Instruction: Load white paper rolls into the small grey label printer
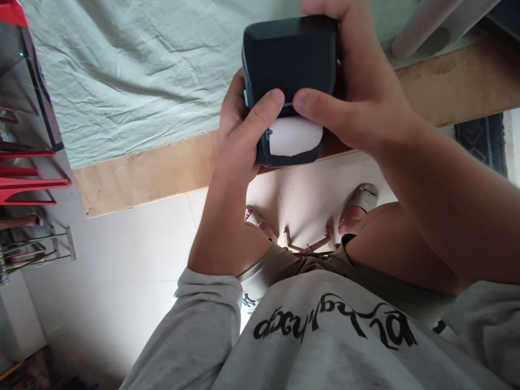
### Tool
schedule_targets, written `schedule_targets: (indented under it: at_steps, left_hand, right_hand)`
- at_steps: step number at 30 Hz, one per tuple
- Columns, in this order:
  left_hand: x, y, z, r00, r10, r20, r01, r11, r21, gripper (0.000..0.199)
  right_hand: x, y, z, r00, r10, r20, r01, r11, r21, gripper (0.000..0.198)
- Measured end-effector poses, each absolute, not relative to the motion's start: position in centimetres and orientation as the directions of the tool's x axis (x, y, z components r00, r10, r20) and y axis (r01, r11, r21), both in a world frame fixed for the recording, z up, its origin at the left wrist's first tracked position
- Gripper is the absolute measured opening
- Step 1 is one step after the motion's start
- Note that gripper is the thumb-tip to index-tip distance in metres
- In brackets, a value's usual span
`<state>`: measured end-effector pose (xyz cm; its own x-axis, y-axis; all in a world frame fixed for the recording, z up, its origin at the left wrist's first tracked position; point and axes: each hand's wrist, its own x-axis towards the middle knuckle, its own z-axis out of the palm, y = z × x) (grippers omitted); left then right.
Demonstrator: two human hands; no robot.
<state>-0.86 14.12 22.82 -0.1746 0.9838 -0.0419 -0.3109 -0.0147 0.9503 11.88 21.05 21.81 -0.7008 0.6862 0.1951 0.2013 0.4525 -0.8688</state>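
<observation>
A small black label printer point(290, 59) with rounded corners is held up between both hands over the front edge of the bed. A blank white label point(296, 136) covers part of its near face, and a light blue tab shows on its left side. My left hand point(241, 127) wraps around the left side, thumb pressed on the front by the small lettering. On the right, my right hand point(357, 86) grips the other side, its thumb meeting the front close to the left thumb. Most of my left fingers are hidden behind the printer.
A pale green sheet point(142, 70) covers the bed, which has a wooden edge point(158, 173). Red plastic stools point(32, 187) and a metal rack point(40, 252) stand at the left. Grey cylindrical tubes point(426, 27) lie at the upper right. Below is a tiled floor point(122, 254).
</observation>
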Motion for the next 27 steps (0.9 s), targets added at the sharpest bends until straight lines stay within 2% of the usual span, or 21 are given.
schedule_targets:
  at_steps: [6,17,23,27]
  left_hand:
    - [-0.7,14.0,22.8,-0.2,0.978,-0.064,-0.3,0.001,0.954,0.013]
    - [-0.7,14.0,23.0,-0.138,0.99,-0.042,-0.357,-0.01,0.934,0.013]
    - [-1.0,14.2,22.9,-0.126,0.991,-0.051,-0.368,0.002,0.93,0.012]
    - [-1.2,14.2,22.8,-0.13,0.99,-0.055,-0.352,0.006,0.936,0.013]
  right_hand:
    - [11.8,21.3,22.0,-0.745,0.622,0.241,0.164,0.522,-0.837,0.075]
    - [11.8,21.3,23.0,-0.756,0.632,0.171,0.131,0.402,-0.906,0.061]
    - [11.5,21.0,22.8,-0.72,0.664,0.204,0.11,0.399,-0.91,0.051]
    - [11.3,20.9,22.5,-0.689,0.677,0.259,0.104,0.446,-0.889,0.052]
